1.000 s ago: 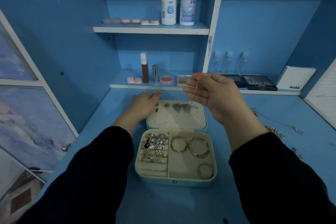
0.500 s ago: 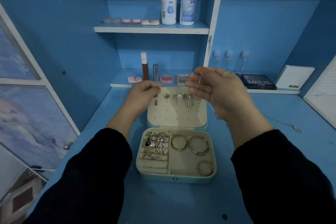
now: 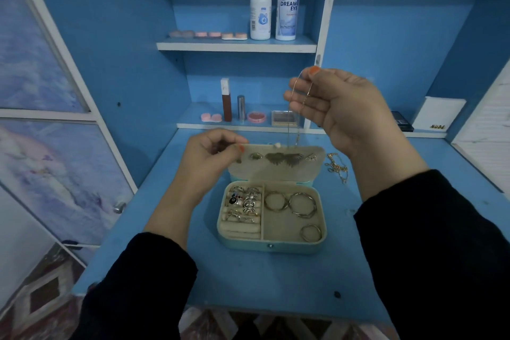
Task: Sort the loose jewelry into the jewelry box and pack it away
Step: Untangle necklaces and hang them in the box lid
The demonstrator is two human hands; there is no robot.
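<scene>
A small teal jewelry box (image 3: 269,247) stands open on the blue desk. Rings fill its left rolls and three hoops (image 3: 302,204) lie in its right compartment. Its lid (image 3: 276,168) is tilted up, with earrings pinned along its top. My left hand (image 3: 212,157) pinches the lid's top left corner. My right hand (image 3: 336,107) is raised above the lid and pinches a thin gold chain (image 3: 294,119), which hangs in a loop down to the lid's top edge. Another loose gold chain (image 3: 336,167) lies on the desk just right of the lid.
A low shelf behind the box carries lipsticks (image 3: 226,99), lens cases and makeup palettes (image 3: 401,121). Two lens solution bottles (image 3: 287,3) stand on the upper shelf. A white box (image 3: 438,114) leans at the right. Cabinet doors stand at the left.
My left hand has tipped the lid further up toward me. My right hand has risen with the chain, which now dangles over the lid. The loose chain on the desk has come into view.
</scene>
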